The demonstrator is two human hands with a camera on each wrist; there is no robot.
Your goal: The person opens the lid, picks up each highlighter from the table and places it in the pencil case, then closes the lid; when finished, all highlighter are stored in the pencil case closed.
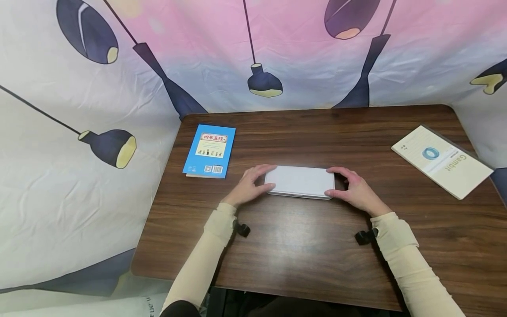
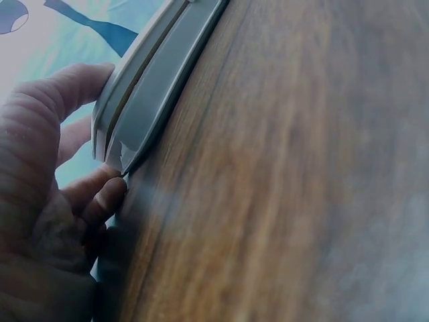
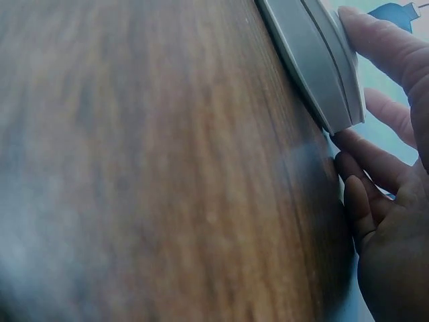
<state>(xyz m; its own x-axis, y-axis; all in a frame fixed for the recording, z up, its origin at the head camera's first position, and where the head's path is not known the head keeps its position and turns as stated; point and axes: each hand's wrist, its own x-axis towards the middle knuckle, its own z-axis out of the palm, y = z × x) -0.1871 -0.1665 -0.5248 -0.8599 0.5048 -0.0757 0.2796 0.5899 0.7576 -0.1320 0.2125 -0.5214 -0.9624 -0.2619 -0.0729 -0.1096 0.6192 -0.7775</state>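
A flat, oblong white case [image 1: 299,181] lies lengthwise across the middle of the wooden table, its lid down. In the left wrist view a seam runs along the case's side [image 2: 151,80], between lid and base. My left hand [image 1: 250,184] holds the left end, thumb at the near edge and fingers round toward the far corner. At the other end my right hand [image 1: 356,189] grips likewise, its thumb on the near right corner. The right wrist view shows the right thumb [image 3: 382,40] against the lid's edge, with the other fingers low by the case's end.
A blue booklet [image 1: 215,147] lies at the table's back left. Toward the right edge is a cream notebook [image 1: 443,163] marked "Gambit", set at a slant. Behind the wooden table [image 1: 301,251] hangs a cloth [image 1: 214,53] printed with lamps.
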